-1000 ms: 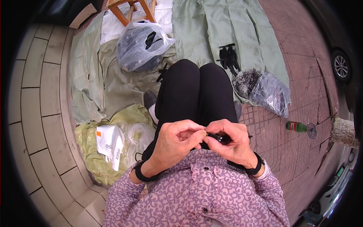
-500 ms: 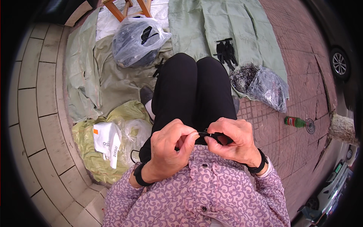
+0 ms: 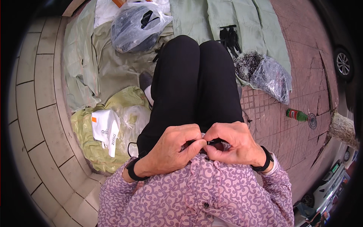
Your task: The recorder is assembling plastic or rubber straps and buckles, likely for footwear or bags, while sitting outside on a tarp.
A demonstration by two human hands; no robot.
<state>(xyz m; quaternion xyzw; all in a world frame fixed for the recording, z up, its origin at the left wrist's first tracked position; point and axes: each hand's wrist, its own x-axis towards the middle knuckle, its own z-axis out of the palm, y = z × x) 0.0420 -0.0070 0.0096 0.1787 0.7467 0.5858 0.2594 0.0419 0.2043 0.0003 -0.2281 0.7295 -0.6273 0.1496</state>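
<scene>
Well left of the grip, a white bag (image 3: 104,126) is lying on yellow sheeting (image 3: 128,97). Left hand (image 3: 170,147): thumb and forefinger are closing tip to tip, apparently pinching the left end of a small black piece (image 3: 214,142); more black is showing inside the curled fingers, whether the same item, cannot tell. Piece: sitting directly between the hands, long axis running roughly crosswise, left to right, mostly on the right-hand side of the join, so the right hand is nearer its bulk. Right hand (image 3: 239,143): thumb and forefinger are pinching around it, no slack visible; fingertips are meeting or almost meeting the left's. Farther right of the grip, a green bottle (image 3: 298,115) is lying on its side.
</scene>
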